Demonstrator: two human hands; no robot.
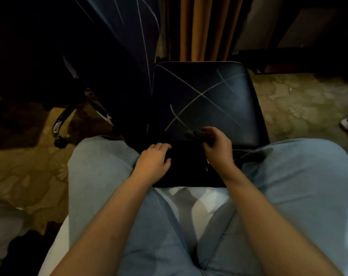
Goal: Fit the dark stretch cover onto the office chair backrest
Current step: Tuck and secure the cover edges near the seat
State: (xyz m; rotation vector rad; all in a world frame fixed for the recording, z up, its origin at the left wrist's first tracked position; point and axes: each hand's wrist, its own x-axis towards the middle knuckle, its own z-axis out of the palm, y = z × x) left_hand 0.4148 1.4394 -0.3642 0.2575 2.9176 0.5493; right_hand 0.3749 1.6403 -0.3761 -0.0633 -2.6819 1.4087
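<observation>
Right grip (216, 148) pinches bunched cover (194, 134) at near edge of chair pad (205, 96), between the knees. Left grip (155, 158) lies on dark fabric, fingers curled; hold cannot be told.

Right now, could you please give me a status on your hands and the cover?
Left hand resting on dark cover. Right hand pinching its bunched edge, at near edge of line-patterned chair panel. Both knees flank it; nothing blocking.

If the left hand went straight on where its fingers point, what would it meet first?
Likely the bunched dark cover pinched in the right hand; left hand points there, depth unclear.
</observation>
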